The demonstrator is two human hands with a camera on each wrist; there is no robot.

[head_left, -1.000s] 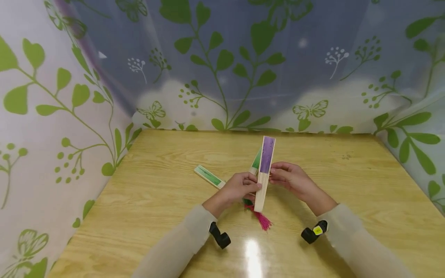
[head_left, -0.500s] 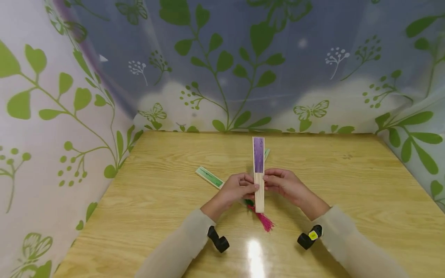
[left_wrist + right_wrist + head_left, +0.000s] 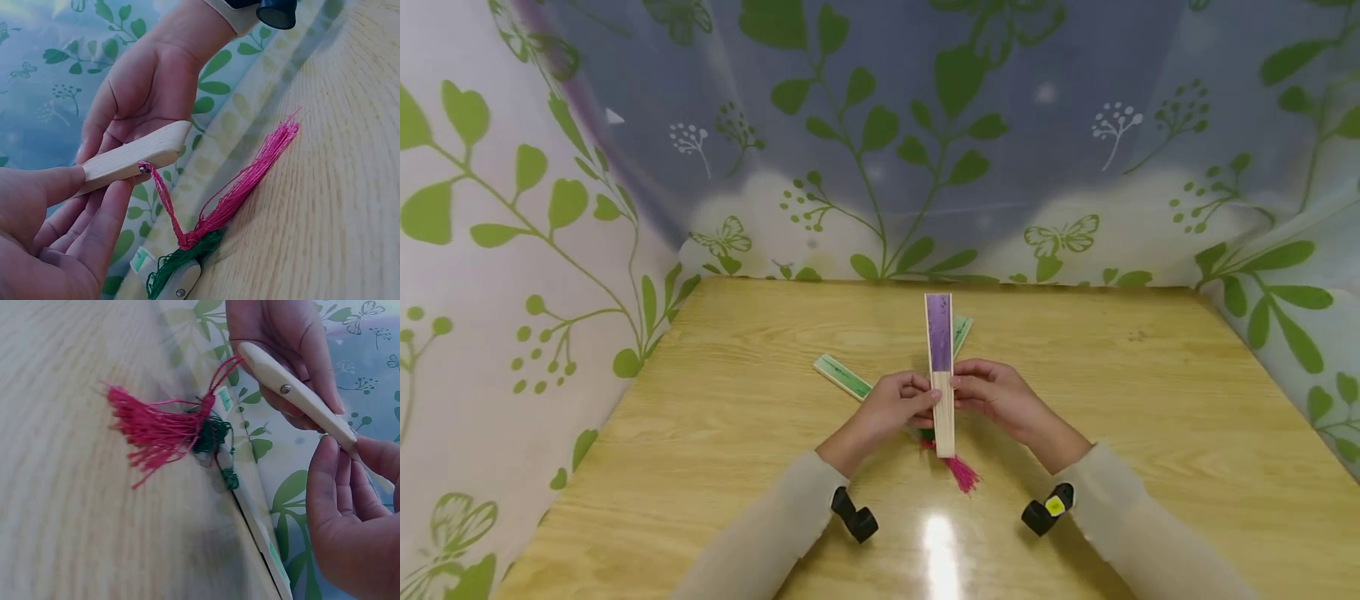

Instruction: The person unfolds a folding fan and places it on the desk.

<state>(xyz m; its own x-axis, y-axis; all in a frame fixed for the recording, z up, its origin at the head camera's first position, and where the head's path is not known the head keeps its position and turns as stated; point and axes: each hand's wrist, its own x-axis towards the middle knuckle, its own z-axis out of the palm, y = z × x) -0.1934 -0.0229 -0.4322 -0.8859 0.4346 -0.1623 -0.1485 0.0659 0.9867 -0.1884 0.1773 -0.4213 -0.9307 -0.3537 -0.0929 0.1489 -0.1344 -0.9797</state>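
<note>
Both hands hold a closed folding fan with a purple leaf (image 3: 939,333) and pale wooden ribs, upright above the table. My left hand (image 3: 887,412) pinches its ribs from the left, thumb in front. From the right, my right hand (image 3: 1000,400) pinches the fan between thumb and fingers, as the right wrist view shows. A pink tassel (image 3: 259,175) hangs by a cord from the fan's riveted end and touches a dark green tassel (image 3: 212,434). Beneath lie two closed green folding fans: one green fan (image 3: 842,377) points left, the other green fan (image 3: 962,332) is partly hidden behind the purple one.
The wooden table (image 3: 1150,400) stretches around the fans. A leaf-patterned cloth (image 3: 880,142) hangs along its back and sides. Each sleeve cuff carries a black wrist camera (image 3: 854,517).
The purple fan has shifted left and turned from a rightward lean to nearly upright. Both hands moved with it, and the right hand has come lower and further left.
</note>
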